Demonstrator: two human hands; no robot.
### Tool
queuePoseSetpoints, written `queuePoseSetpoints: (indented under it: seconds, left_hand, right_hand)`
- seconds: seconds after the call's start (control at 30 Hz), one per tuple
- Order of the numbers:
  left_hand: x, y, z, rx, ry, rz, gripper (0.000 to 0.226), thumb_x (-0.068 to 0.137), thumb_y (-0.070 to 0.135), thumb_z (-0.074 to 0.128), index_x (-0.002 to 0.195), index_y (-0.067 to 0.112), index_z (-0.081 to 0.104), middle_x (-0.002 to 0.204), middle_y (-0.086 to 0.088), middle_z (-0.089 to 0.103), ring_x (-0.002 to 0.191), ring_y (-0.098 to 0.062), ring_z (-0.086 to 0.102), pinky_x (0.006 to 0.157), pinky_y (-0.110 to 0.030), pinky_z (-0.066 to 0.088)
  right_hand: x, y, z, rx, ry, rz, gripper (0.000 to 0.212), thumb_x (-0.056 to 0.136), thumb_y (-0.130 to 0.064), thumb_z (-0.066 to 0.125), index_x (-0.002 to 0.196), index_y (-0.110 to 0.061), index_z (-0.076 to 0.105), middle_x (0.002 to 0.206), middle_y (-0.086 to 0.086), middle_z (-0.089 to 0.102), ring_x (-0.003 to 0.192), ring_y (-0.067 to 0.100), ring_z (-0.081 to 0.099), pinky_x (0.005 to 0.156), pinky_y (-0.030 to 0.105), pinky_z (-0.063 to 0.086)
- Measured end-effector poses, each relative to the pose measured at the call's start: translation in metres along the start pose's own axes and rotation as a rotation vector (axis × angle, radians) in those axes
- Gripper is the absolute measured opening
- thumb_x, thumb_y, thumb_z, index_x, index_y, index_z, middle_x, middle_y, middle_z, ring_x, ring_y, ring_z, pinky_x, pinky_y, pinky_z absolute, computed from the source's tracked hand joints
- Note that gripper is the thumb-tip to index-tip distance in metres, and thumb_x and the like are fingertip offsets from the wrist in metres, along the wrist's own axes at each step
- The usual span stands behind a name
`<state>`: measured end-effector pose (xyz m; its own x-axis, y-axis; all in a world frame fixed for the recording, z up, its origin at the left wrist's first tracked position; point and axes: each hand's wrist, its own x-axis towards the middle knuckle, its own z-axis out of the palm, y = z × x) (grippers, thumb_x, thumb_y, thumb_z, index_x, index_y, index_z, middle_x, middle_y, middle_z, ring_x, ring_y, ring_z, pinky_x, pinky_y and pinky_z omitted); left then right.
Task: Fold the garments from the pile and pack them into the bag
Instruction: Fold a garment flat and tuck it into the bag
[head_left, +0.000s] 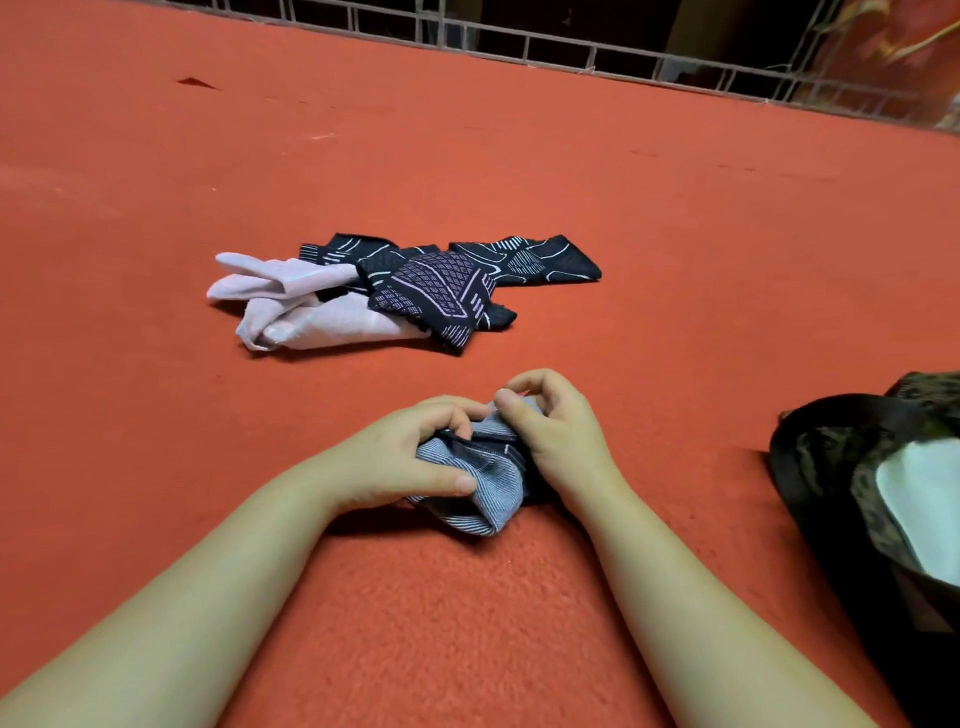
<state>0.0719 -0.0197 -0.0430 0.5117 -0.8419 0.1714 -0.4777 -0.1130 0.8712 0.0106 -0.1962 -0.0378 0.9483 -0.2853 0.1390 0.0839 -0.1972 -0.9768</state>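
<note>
Both hands grip the blue striped garment (480, 467), the left hand (400, 462) pinching its near edge, the right hand (550, 431) its far fold; it lies left of the bag (810, 447), nearer than the pile (395, 288); pressing the fold flat before lifting should keep it tidy.

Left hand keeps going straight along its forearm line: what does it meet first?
Probably the right hand: the left hand points rightward and away across the blue striped garment both grip. Depth unclear.
</note>
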Motion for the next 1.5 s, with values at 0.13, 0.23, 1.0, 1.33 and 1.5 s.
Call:
queuePoseSetpoints:
  seconds: [0.13, 0.23, 1.0, 1.33, 1.5]
  left_hand:
    - [-0.002, 0.002, 0.002, -0.171, 0.010, -0.043, 0.019, 0.064, 0.041, 0.070, 0.067, 0.037, 0.052, 0.086, 0.010, 0.057, 0.075, -0.007, 0.055, 0.059, -0.025, 0.047]
    - [-0.002, 0.006, 0.006, -0.220, 0.041, -0.040, 0.020, 0.068, 0.044, 0.062, 0.067, 0.030, 0.048, 0.063, 0.010, 0.047, 0.055, -0.003, 0.042, 0.048, -0.018, 0.038]
    - [-0.004, 0.042, 0.041, -0.018, 0.310, -0.081, 0.007, 0.085, 0.038, 0.052, 0.089, 0.038, 0.058, 0.065, 0.010, 0.066, 0.056, -0.003, 0.062, 0.059, -0.018, 0.045]
    - [0.012, 0.020, 0.031, -0.131, 0.656, -0.267, 0.028, 0.083, 0.021, 0.068, 0.091, 0.032, 0.043, 0.089, -0.004, 0.057, 0.057, -0.015, 0.056, 0.048, -0.031, 0.053]
    - [0.014, 0.015, 0.025, -0.358, 0.808, -0.267, 0.025, 0.085, 0.002, 0.063, 0.078, 0.019, 0.046, 0.073, 0.000, 0.054, 0.064, -0.013, 0.052, 0.056, -0.025, 0.050]
  right_hand:
    - [0.005, -0.002, -0.010, 0.048, 0.168, -0.016, 0.017, 0.085, -0.008, 0.067, 0.080, -0.017, 0.053, 0.057, -0.006, 0.054, 0.048, 0.002, 0.047, 0.049, 0.017, 0.039]
    - [0.006, -0.001, -0.013, 0.035, 0.177, -0.017, 0.018, 0.085, -0.008, 0.067, 0.079, -0.016, 0.053, 0.055, -0.008, 0.050, 0.046, 0.000, 0.042, 0.046, 0.016, 0.036]
    - [0.004, 0.003, -0.003, 0.249, 0.560, 0.056, 0.019, 0.094, -0.025, 0.057, 0.079, -0.017, 0.047, 0.069, -0.002, 0.054, 0.062, 0.009, 0.051, 0.061, 0.027, 0.044]
    - [-0.009, -0.010, 0.014, 0.472, 0.087, 0.192, 0.021, 0.095, -0.028, 0.050, 0.082, -0.012, 0.051, 0.075, 0.008, 0.060, 0.065, 0.018, 0.056, 0.064, 0.032, 0.048]
    - [-0.012, -0.008, 0.016, 0.491, 0.060, 0.155, 0.022, 0.086, -0.034, 0.055, 0.083, -0.012, 0.050, 0.074, 0.006, 0.060, 0.066, 0.016, 0.055, 0.067, 0.032, 0.048]
